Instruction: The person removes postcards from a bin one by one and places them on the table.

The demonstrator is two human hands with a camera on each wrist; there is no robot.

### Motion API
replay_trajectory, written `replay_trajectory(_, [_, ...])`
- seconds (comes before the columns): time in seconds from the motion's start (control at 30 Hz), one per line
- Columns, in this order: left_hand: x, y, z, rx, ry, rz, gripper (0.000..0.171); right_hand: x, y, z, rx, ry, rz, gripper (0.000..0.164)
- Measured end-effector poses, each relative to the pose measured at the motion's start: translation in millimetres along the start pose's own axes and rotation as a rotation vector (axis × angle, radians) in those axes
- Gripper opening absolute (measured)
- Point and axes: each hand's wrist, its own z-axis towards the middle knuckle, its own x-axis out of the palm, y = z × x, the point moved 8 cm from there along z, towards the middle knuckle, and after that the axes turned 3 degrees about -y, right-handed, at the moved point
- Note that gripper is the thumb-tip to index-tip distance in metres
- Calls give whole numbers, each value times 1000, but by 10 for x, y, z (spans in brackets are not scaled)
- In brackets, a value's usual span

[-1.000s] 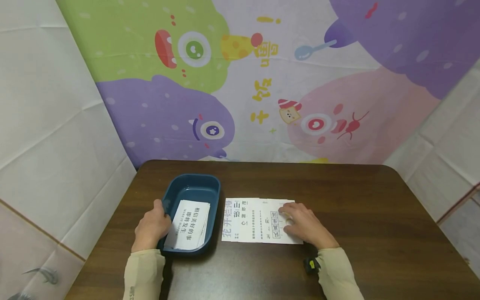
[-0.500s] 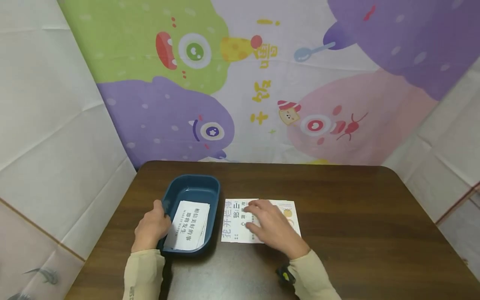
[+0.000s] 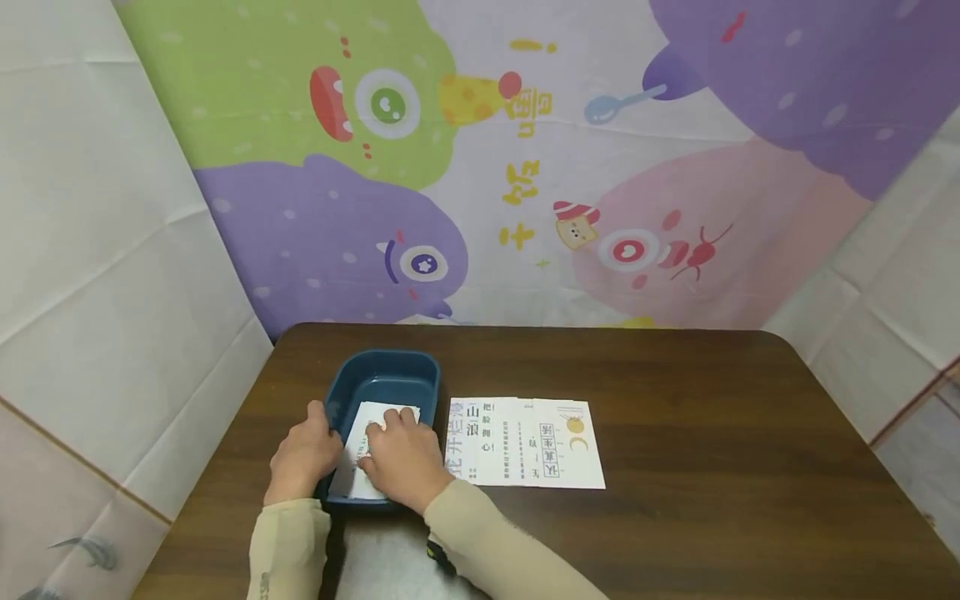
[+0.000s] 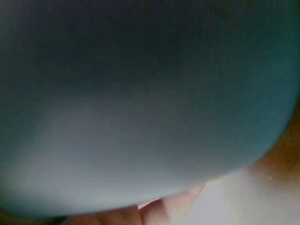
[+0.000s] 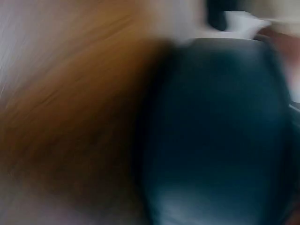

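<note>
My left hand grips the left side of a dark blue rectangular tray in the head view, thumb up at the rim. Fingertips of that hand show under the tray's blurred wall in the left wrist view. White printed cards lie stacked in the near part of the tray. Over this stack is my right hand, fingers spread and slightly bent at the top card, covering much of its print. The right wrist view is blurred, with the tray's side filling its right half.
To the right of the tray, several white cards with Chinese characters lie overlapped in a row on the brown wooden table. The rightmost shows a small yellow drawing. A cartoon-printed cloth hangs behind the table's far edge.
My right hand has swept left from the right end of the card row, across the row, to the stack in the tray. The left hand and the tray stay in place.
</note>
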Motion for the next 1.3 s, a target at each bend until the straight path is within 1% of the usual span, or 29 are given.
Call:
replay_trajectory(0.07, [3,-11,7,9,-7,-3,43,95,24,21,36,26,-122,48])
replay_trajectory(0.13, [-7,-27,9,17,-21,-4,41,158,39,36,65,61,-205,61])
replay_trajectory(0.2, [-22,-40,13,26,-34,-1,39,199,37,50,95,107,-237,73])
replay_trajectory(0.27, [-37,-53,15,32,-45,2,38,236,25,57,114,162,-254,80])
replay_trajectory(0.37, [-26,-54,10,29,-39,3,40,274,10,51,128,222,-238,85])
replay_trajectory(0.47, [-15,-48,-2,24,-35,1,41,297,4,44,125,243,-220,89])
replay_trajectory(0.57, [-23,-47,-15,20,-37,-2,41,288,10,49,111,233,-210,91])
replay_trajectory(0.67, [-28,-45,-17,20,-38,-4,42,268,15,54,98,203,-209,91])
replay_trajectory(0.83, [-26,-32,-7,20,-40,-3,40,225,32,54,79,160,-213,88])
replay_trajectory(0.97, [-24,-25,-3,19,-44,0,40,202,38,61,74,145,-207,85])
replay_trajectory(1.03, [-25,-25,-4,19,-47,1,40,212,35,63,79,161,-198,84])
replay_trajectory(1.13, [-25,-21,-6,17,-51,2,40,250,26,64,97,209,-185,88])
replay_trajectory(1.2, [-25,-19,-7,18,-53,3,39,283,19,62,113,249,-182,96])
replay_trajectory(1.3, [-26,-20,-5,22,-57,4,38,308,12,64,126,282,-190,110])
